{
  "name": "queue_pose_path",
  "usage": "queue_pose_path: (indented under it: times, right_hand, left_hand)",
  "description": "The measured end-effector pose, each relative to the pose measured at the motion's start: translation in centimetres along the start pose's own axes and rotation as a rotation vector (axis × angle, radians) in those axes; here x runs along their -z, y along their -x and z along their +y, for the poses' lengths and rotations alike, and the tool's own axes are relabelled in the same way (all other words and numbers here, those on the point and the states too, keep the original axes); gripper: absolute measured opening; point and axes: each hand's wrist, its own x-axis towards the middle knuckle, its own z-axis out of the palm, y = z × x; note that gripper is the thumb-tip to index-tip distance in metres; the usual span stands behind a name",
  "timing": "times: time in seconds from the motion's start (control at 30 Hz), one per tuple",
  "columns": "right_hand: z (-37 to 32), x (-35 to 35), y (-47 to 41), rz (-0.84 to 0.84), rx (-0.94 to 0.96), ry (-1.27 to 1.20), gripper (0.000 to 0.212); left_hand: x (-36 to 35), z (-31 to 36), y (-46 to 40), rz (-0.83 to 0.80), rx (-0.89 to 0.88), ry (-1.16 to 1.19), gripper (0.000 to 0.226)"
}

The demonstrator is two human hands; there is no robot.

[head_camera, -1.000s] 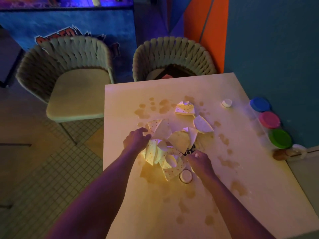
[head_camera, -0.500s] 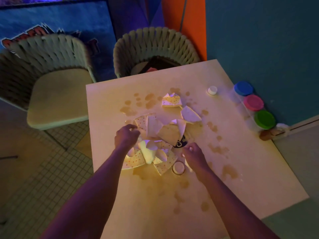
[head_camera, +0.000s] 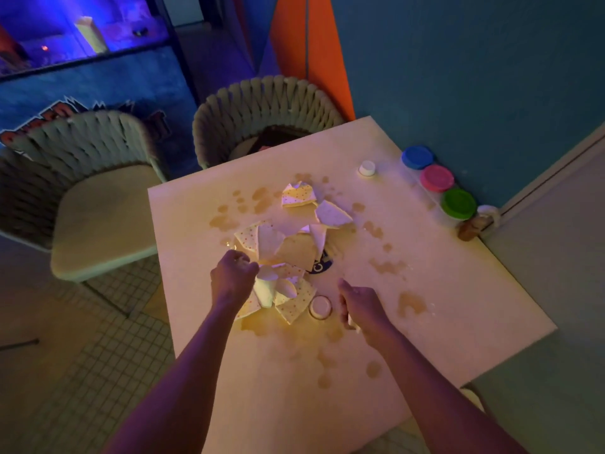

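A heap of broken spotted plate shards (head_camera: 288, 250) lies mid-table in puddles of brownish liquid. Two more shards (head_camera: 298, 195) lie apart at the far side. My left hand (head_camera: 234, 276) is at the heap's left edge, its fingers curled round a white shard there. To the right of the heap, my right hand (head_camera: 360, 306) hovers next to a small round ring-like piece (head_camera: 320, 307). A small white fragment shows under its curled fingers, and its thumb points toward the heap.
The white table (head_camera: 442, 306) is spotted with spilled drops. At its right edge stand tubs with blue (head_camera: 416, 156), pink (head_camera: 436, 177) and green (head_camera: 458, 203) lids, a small brown bottle (head_camera: 471, 227) and a white cap (head_camera: 366, 168). Two woven chairs (head_camera: 98, 204) stand beyond; tiled floor lies left.
My right hand has drawn back from the heap toward the right and near side. My left hand stays at the heap's left edge. The view has shifted.
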Motion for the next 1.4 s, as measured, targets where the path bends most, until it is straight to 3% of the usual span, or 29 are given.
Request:
queue_pose_path:
  times: [0.1, 0.23, 0.6, 0.87, 1.0, 1.13, 1.4]
  right_hand:
    - [1.3, 2.1, 1.0, 0.004, -0.065, -0.127, 0.048]
    - [3.5, 5.1, 2.2, 0.022, -0.059, -0.108, 0.049]
    - [10.7, 15.0, 6.7, 0.245, -0.142, -0.153, 0.06]
    - [20.9, 24.2, 12.9, 0.345, -0.245, -0.179, 0.057]
    - [26.3, 27.3, 16.1, 0.437, -0.293, -0.249, 0.07]
    - [30.9, 29.7, 20.0, 0.457, -0.41, -0.457, 0.039]
    - [38.5, 30.2, 23.0, 0.481, -0.51, -0.536, 0.027]
  left_hand:
    - [-1.8, 0.6, 2.7, -0.063, -0.061, 0.01, 0.017]
    - [-4.9, 0.9, 6.0, -0.13, -0.115, 0.004, 0.032]
    - [-14.4, 4.7, 19.9, -0.353, -0.336, -0.193, 0.039]
    - [-22.2, 6.3, 32.5, -0.625, -0.564, -0.384, 0.03]
    - [-25.3, 5.9, 37.6, -0.718, -0.69, -0.478, 0.034]
    - [-28.1, 5.3, 42.0, -0.849, -0.761, -0.556, 0.03]
    - [-32.8, 3.7, 47.0, -1.023, -0.981, -0.679, 0.015]
